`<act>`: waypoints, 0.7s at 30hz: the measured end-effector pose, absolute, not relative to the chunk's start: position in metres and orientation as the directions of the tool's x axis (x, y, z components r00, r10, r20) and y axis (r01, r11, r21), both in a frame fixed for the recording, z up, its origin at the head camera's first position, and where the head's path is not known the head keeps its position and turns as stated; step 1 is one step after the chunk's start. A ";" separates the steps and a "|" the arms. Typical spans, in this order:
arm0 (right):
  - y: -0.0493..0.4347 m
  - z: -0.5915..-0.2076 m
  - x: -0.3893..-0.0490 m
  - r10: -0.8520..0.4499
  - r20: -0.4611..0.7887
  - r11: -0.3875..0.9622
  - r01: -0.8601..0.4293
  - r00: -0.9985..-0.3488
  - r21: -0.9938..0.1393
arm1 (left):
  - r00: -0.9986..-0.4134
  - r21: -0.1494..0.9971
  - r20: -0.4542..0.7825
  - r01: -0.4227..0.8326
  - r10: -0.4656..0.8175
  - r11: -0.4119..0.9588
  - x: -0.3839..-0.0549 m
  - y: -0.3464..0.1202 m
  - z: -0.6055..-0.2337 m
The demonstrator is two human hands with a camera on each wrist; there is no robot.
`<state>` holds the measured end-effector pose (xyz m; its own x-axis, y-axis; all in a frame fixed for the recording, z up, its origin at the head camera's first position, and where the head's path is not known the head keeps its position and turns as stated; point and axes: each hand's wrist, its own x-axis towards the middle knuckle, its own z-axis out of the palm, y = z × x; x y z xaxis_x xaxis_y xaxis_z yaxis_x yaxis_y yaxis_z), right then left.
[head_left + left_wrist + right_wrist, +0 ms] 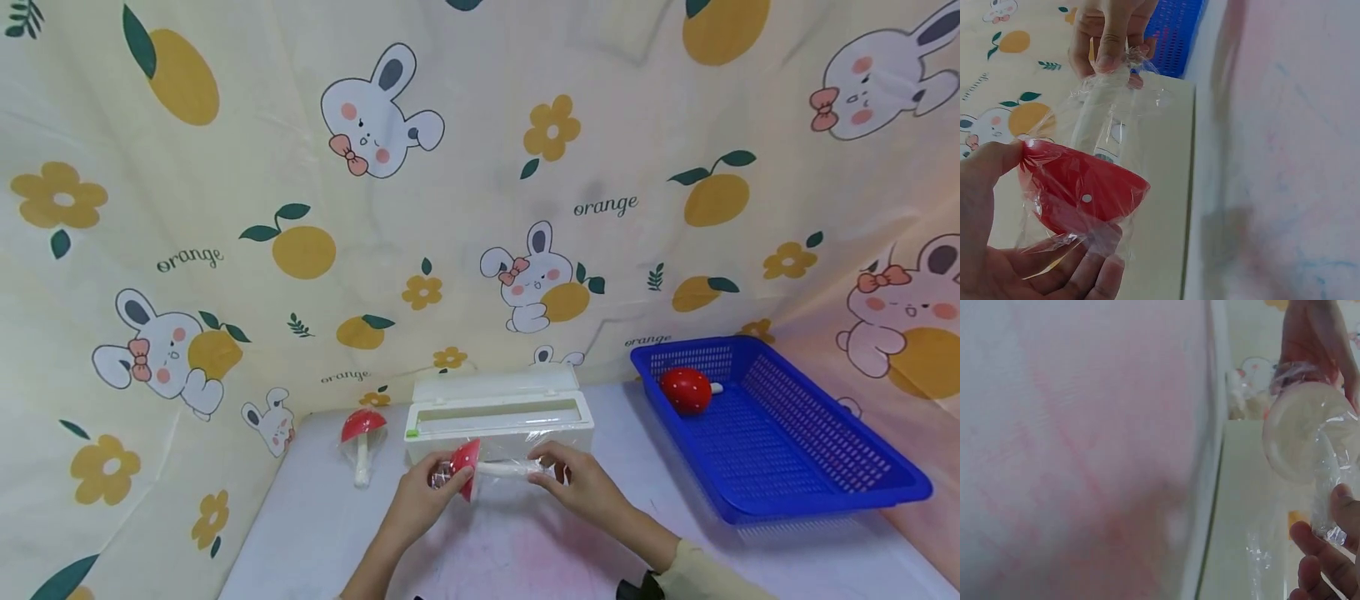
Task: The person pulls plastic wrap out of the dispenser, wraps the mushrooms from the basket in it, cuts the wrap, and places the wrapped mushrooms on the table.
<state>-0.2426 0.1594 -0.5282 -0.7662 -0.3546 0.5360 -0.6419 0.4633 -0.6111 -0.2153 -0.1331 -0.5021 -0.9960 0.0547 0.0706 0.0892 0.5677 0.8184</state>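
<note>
A toy mushroom (466,468) with a white-dotted red cap and a white stem lies sideways between my hands, wrapped in clear plastic film (1107,119). My left hand (423,496) grips the cap, thumb on one edge and fingers on the film around it. At the stem's end, my right hand (585,479) pinches the film and stem tip between thumb and fingers. In the right wrist view the pale underside of the cap (1297,437) shows through the film. Just behind the hands stands a white cling film dispenser (495,433), its lid raised.
Left of the dispenser, a second red-capped mushroom (363,429) in clear film stands on the white table (300,533). At the right, a blue basket (817,500) holds another red mushroom (686,391). A patterned cloth (465,192) hangs behind.
</note>
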 end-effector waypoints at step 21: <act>0.151 -0.542 -0.261 -0.379 0.411 0.631 -0.557 -0.829 -0.540 | -0.998 0.798 0.060 0.066 0.030 0.598 -0.235 -0.128 -0.517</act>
